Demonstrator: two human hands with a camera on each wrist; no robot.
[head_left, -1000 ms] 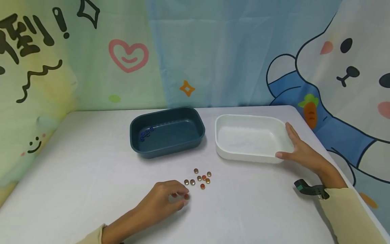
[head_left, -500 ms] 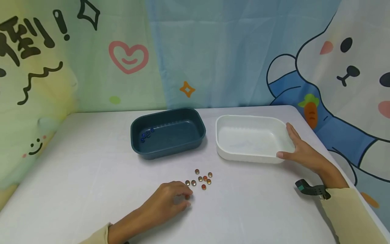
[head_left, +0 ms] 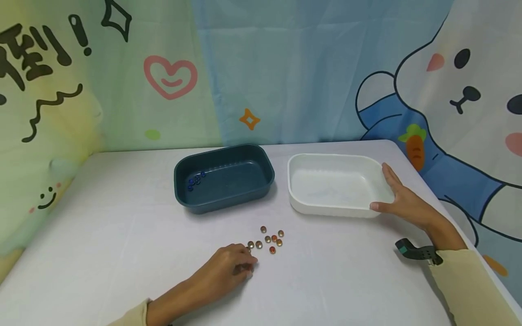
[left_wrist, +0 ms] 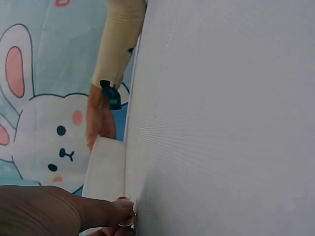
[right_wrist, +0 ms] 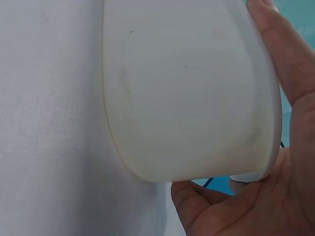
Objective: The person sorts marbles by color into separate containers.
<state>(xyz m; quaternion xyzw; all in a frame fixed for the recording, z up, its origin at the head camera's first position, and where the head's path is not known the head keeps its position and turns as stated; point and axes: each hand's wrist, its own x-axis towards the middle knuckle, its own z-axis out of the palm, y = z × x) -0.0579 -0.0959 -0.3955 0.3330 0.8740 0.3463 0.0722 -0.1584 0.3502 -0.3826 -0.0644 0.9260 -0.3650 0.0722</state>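
Observation:
Low over the white table, my left hand (head_left: 226, 270) pinches a small reddish glass bead (left_wrist: 127, 222) between thumb and fingertips; the fingers hide much of it. Just beyond those fingertips lies a loose group of amber, clear and orange-red glass beads (head_left: 258, 244), one partly covered by the hand. My right hand (head_left: 412, 210) holds the right end of a white rectangular tray (head_left: 334, 210), thumb at the near side and fingers along the end. In the right wrist view, the tray's wall (right_wrist: 187, 108) fills the space beside the palm.
Left of the white tray stands a dark teal tray (head_left: 228, 201) with several blue beads (head_left: 197, 178) at its left end. A white cloth covers the table (head_left: 102, 235). Behind it hangs a printed cartoon backdrop (head_left: 306, 68).
The left hand's thumb and fingers have closed together on a reddish bead and shifted slightly right. One more bead now shows beside the fingers. The right hand and both trays stay put.

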